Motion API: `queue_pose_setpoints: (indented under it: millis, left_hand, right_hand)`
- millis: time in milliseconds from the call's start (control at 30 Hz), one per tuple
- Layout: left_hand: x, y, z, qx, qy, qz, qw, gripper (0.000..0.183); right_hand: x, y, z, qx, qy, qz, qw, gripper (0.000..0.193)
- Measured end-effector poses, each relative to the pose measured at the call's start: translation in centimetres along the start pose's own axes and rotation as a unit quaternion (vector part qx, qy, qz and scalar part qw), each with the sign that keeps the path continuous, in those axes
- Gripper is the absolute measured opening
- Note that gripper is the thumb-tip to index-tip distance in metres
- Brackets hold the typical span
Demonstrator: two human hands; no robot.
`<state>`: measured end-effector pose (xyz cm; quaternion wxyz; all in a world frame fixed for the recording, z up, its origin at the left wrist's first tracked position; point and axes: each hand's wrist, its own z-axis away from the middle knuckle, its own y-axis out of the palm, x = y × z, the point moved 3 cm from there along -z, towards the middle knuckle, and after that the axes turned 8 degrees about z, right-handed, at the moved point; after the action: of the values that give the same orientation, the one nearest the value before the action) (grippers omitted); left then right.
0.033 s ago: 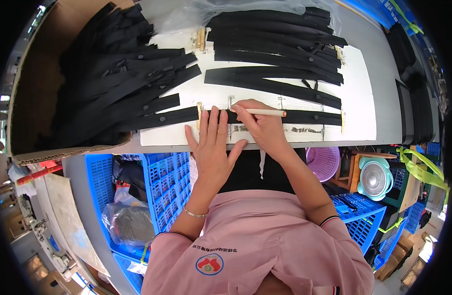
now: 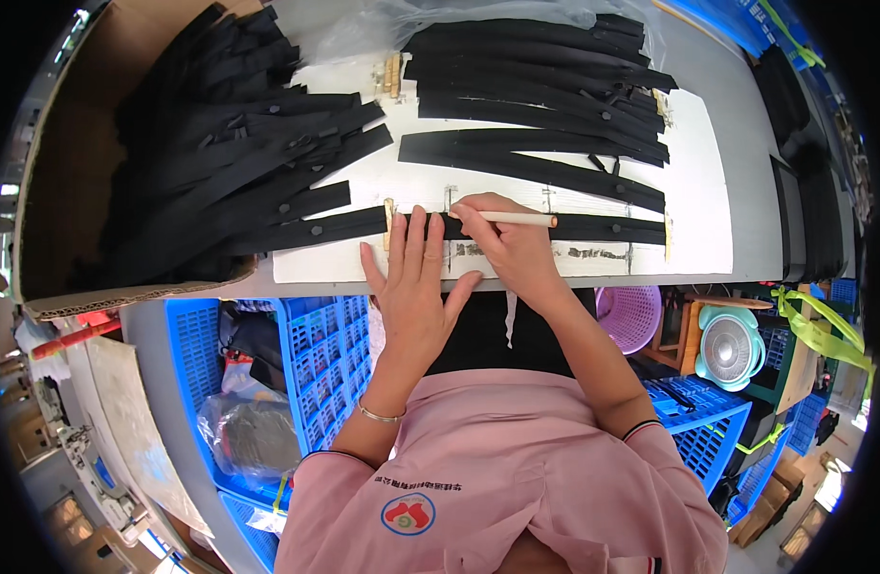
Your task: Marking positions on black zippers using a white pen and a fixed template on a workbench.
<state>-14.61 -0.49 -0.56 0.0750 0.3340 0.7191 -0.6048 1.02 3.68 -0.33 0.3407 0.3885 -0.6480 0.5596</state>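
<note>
A black zipper strip (image 2: 574, 229) lies flat across a white marked board (image 2: 703, 191). My left hand (image 2: 413, 263) is spread on its left part, fingers stretched out and pressing it down. Just to the right, my right hand (image 2: 512, 244) grips a pale, slim pen (image 2: 518, 218). The pen lies nearly level, and its tip, by my left fingers, is partly hidden. Farther back on the board rest two more strips (image 2: 536, 158) and a stack of black strips (image 2: 531, 67). At left, a cardboard box (image 2: 62, 172) holds a heap of black zipper strips (image 2: 201, 163).
Yellowish tape pieces (image 2: 669, 237) and dark drawn lines mark the board. Clear plastic film (image 2: 373, 38) lies at the back. Black flat pieces (image 2: 794, 191) are stacked at the table's right. Below the front edge stand blue crates (image 2: 325, 364), a purple basket (image 2: 628, 316) and a small fan (image 2: 731, 348).
</note>
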Motion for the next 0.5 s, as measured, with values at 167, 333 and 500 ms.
queue_pose_setpoints:
  millis: [167,333,500]
  left_hand:
    - [-0.13,-0.02,-0.05,0.001,0.003,-0.003,1.000,0.079]
    - [-0.02,-0.04,0.02,0.005,-0.001,-0.016,1.000,0.079]
    - [-0.19,0.06,-0.11,0.001,0.005,-0.019,1.000,0.078]
  right_hand:
    - [-0.18,0.19,0.10,-0.005,-0.022,0.016,1.000,0.020]
    - [0.26,-0.36,0.23,0.041,-0.005,-0.010,0.999,0.018]
    - [-0.18,-0.34,0.16,0.047,-0.031,0.025,0.998,0.018]
